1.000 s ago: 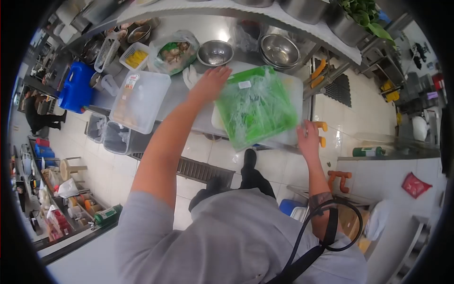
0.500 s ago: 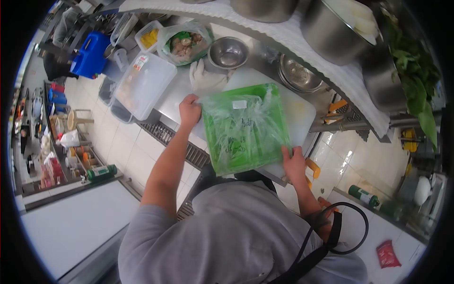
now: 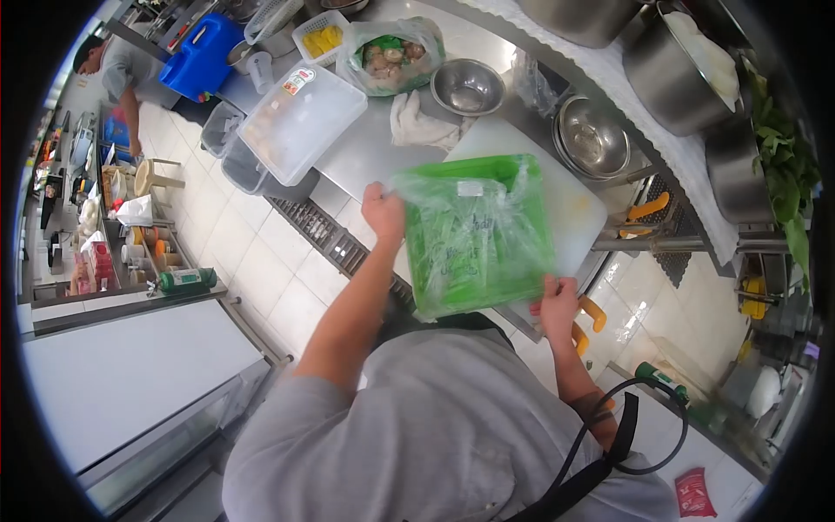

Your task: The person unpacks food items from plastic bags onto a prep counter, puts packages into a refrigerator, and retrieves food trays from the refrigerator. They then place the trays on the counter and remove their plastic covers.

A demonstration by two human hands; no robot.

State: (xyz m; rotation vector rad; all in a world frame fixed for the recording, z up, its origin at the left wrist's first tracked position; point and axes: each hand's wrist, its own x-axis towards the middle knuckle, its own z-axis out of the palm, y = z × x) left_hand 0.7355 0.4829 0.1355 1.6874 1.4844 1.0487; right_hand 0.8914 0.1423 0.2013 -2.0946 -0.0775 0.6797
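While both hands grip green container, white board on steel counter; tiled floor

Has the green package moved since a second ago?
Yes: against the white cutting board, the green package has shifted toward the person's body, uncovering more of the board.

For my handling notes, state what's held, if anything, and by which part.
A plastic-covered green tray: the left hand grips its upper left side, the right hand its lower right corner.

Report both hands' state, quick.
Left hand: closed, holding the plastic-wrapped green tray at its left side.
Right hand: closed, holding the tray's lower right corner.
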